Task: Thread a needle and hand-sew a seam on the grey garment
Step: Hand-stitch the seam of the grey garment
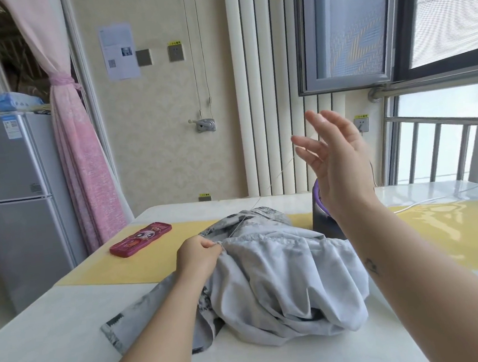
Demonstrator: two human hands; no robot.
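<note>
The left hand (199, 256) fingers pinch the seam of the crumpled pale-grey fabric garment (285, 278) — the right hand (338, 159) raised, fingers splayed, thin pale thread (279, 173) running towards it.

Nothing is reading clearly. High above the left hand (198, 254) pinching the garment (275, 267), a yellow sticker (174, 43) over a socket (176, 53) is carrying small black characters — too small to make out. Up and left of that pinch, a wall sheet (118, 51) is showing fine print and a QR code; far left of it, a fridge label (11, 128) is showing another — both illegible.
</note>
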